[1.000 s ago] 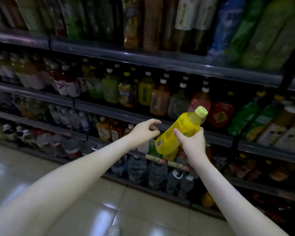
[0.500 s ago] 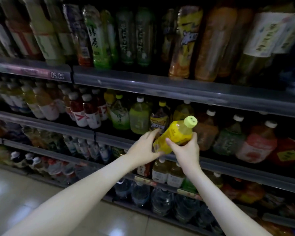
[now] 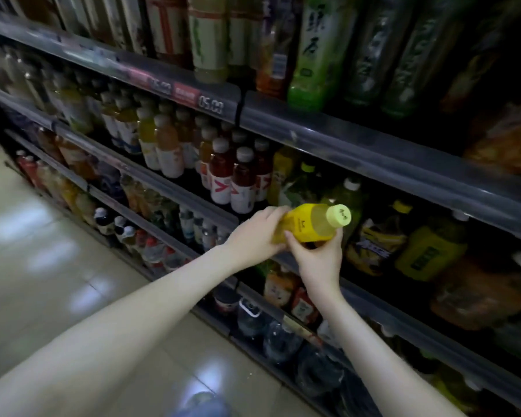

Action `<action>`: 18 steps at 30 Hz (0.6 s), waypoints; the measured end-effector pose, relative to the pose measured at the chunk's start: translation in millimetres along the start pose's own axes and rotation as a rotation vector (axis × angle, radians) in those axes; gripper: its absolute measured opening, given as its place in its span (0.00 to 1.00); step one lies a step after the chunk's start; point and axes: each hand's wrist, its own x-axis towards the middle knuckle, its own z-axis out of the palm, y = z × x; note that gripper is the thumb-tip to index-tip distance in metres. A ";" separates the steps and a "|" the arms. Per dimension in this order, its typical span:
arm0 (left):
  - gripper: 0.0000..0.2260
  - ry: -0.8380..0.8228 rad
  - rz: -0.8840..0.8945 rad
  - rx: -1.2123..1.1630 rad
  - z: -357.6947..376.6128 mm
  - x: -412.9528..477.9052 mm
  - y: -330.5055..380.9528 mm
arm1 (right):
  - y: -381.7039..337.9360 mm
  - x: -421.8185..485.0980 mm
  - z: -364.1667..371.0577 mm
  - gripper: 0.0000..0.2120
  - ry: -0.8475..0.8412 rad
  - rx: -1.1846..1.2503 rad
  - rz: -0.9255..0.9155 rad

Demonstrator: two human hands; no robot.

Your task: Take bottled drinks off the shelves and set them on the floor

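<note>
Left grip (image 3: 254, 239) and right grip (image 3: 319, 261) clasp the yellow bottle (image 3: 312, 224) before the shelf (image 3: 373, 164); next I should lower it to the floor (image 3: 42, 266).

Yellow bottle (image 3: 306, 225), pale green cap (image 3: 339, 215), grey shelves (image 3: 343, 145).

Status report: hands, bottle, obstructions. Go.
Left hand and right hand both grip the yellow bottle. Bottle tilted, cap up-right, off the shelf. Floor below looks open.

head view looks down, close, at shelves (image 3: 373, 158) and floor (image 3: 42, 266).
</note>
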 end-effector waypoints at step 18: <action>0.39 0.171 -0.096 0.219 -35.2 79.3 -163.6 | 20.2 95.5 179.2 0.28 0.369 -0.468 0.197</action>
